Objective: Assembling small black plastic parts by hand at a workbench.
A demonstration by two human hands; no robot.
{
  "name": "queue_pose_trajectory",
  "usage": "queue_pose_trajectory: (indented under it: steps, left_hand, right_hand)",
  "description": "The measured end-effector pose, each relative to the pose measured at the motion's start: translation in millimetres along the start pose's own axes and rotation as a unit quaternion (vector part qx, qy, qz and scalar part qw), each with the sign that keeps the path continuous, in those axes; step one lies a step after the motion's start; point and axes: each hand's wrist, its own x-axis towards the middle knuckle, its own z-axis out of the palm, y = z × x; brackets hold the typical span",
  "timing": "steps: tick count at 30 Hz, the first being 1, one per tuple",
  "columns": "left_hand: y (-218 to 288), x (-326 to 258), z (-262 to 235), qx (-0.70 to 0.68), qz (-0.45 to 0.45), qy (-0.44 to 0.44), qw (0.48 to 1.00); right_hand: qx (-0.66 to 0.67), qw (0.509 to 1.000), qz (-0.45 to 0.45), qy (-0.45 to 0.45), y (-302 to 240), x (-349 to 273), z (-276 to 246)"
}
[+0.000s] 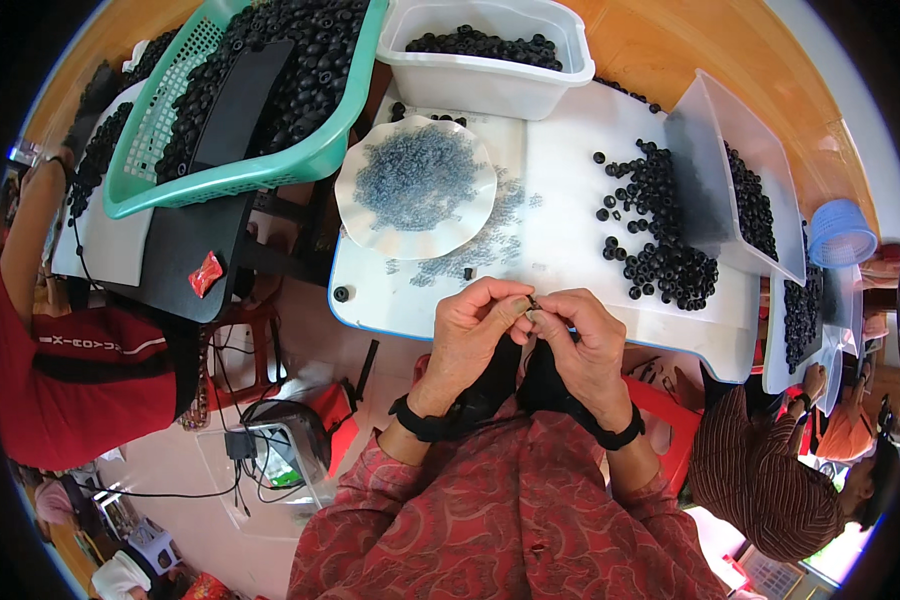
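Grip: your left hand (473,325) and right hand (582,335) met fingertip to fingertip just above the near edge of the white rectangular table top (570,225). Together they pinched a small dark ring-shaped part (532,303), thumbs and forefingers clenched on it; which hand bore most of it, you could not tell.

Wrists: you wore a black strap on each wrist, over the cuffs of a red patterned shirt.

Just ahead: a white scalloped plastic plate (416,186) lay on the table top, heaped with tiny grey translucent rings (415,175), with more of them spilled beside it toward you.

Right of your hands: a loose pile of black rubber rings (660,235) spread over the white surface, touching a tilted clear plastic tray (735,175) that held more of them.

Farther off: a white rectangular plastic tub (490,55) of black rings stood behind the plate, and a teal plastic mesh basket (240,95), also full of black rings, lay to its left.

Stray piece: one single black ring (341,294) sat near the table top's left corner.

Others: a person in a red shirt (70,370) sat on your left, a person in a striped brown shirt (760,480) on your right.
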Motion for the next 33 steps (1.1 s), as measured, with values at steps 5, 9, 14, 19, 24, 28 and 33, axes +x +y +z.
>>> queue_pose_trajectory:
  steps: [5,9,14,19,24,28,33]
  left_hand:
    - [7.7,15.8,7.9,0.054,0.007,0.002,0.999]
    - [10.8,31.5,12.4,0.120,-0.009,0.003,0.993]
    - [9.3,52.5,18.1,0.217,0.028,0.004,0.976]
    - [-8.7,77.0,15.6,0.395,0.163,-0.008,0.904]
    - [-18.5,84.1,18.9,0.478,0.214,-0.004,0.852]
    - [-15.5,83.0,22.5,0.514,0.223,0.012,0.828]
    - [-20.8,78.7,27.2,0.552,0.237,0.009,0.799]
  right_hand:
    - [-0.030,0.999,-0.017,0.022,10.6,8.2,-1.2]
    - [-0.068,0.995,-0.051,0.046,22.3,17.1,-1.7]
    - [-0.103,0.989,-0.063,0.083,36.6,28.2,-0.9]
    - [-0.092,0.987,-0.026,0.133,61.9,35.1,4.9]
    - [-0.076,0.985,-0.010,0.155,78.5,36.7,8.1]
    - [-0.121,0.981,-0.009,0.154,80.1,38.4,8.0]
    - [-0.111,0.983,0.005,0.143,82.5,37.2,6.1]
